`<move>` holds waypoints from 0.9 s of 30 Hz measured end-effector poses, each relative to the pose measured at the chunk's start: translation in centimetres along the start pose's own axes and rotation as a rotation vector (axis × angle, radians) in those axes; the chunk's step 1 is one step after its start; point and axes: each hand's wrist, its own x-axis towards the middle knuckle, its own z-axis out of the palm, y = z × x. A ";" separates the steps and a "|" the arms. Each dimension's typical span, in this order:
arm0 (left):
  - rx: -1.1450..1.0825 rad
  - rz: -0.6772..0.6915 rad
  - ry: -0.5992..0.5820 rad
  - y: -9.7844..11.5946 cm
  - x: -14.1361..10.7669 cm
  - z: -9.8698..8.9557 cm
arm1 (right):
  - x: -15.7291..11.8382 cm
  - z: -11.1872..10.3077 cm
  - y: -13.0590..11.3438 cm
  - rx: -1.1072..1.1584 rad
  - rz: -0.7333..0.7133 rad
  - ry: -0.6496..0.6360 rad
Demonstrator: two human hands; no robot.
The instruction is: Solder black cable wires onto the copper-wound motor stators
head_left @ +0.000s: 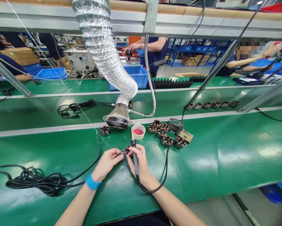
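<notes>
copper-wound stator [128, 150] could get scorched if the soldering iron [134, 157], pinched by the right hand [140, 161], slips toward the left hand's [108, 163] pinched leads [120, 153].

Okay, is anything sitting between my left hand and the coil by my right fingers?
Only thin wires span the gap between your left hand and the coil. The iron in your right hand is on the far side.

Plain green worktop [211, 166] beneath the hands [120, 161] — bright blue band [93, 181] on the left wrist. Black and grey soldering iron [135, 157] in the right. Beyond them, a cream tub [138, 131] with red inside — and black stators [167, 141] dotted copper-orange in a ring.
</notes>
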 end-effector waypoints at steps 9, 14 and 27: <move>0.147 -0.018 0.036 -0.4 0.2 0.0 | -0.1 -0.1 0.1 -0.011 0.013 -0.014; 0.198 -0.043 0.011 -0.5 0.3 0.1 | 0.0 -0.2 -0.1 -0.031 0.009 0.009; -0.058 -0.068 0.091 -0.9 0.6 -0.4 | 0.1 -0.3 -0.5 -0.053 -0.008 0.058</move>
